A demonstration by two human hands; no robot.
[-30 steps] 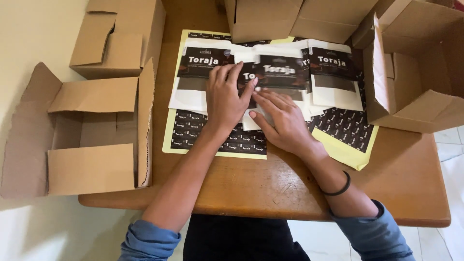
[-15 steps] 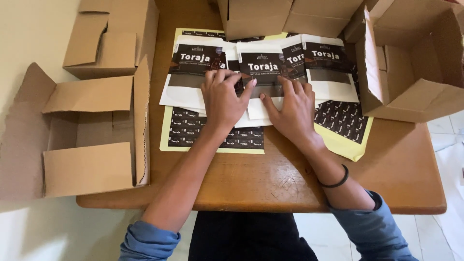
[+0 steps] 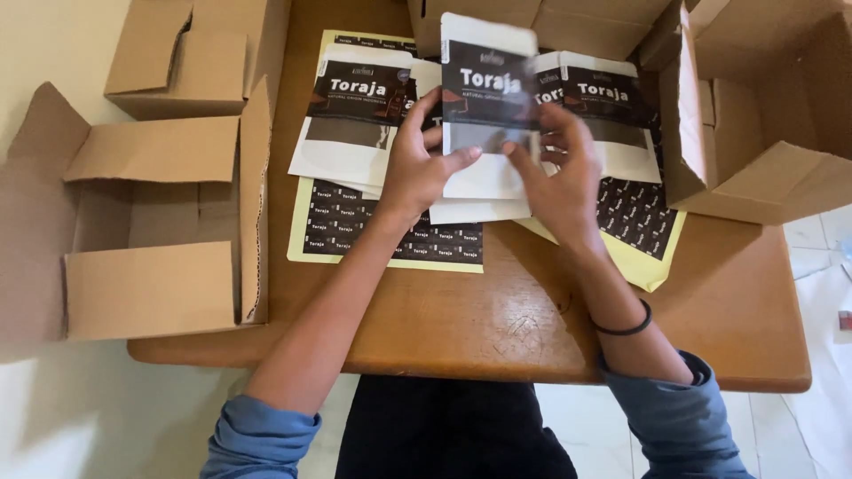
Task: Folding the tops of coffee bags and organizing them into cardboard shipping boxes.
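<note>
Both hands hold one flat white pouch with a dark printed panel (image 3: 486, 98), lifted off the wooden table (image 3: 497, 319) and tilted toward me. My left hand (image 3: 417, 164) grips its left edge, thumb across the front. My right hand (image 3: 559, 164) grips its lower right edge. Under the hands lie more of the same pouches, one at the left (image 3: 351, 124) and one at the right (image 3: 612, 115). They rest on yellow-backed sheets of small dark stickers (image 3: 390, 235).
An open cardboard box (image 3: 160, 222) lies on its side at the table's left edge, with another box (image 3: 195, 53) behind it. A large open box (image 3: 763, 115) stands at the right and one more (image 3: 532, 18) at the back. White floor shows at the right.
Both hands were pressing flat on the pouches lying on the table. Now they have picked one pouch up and raised it toward me.
</note>
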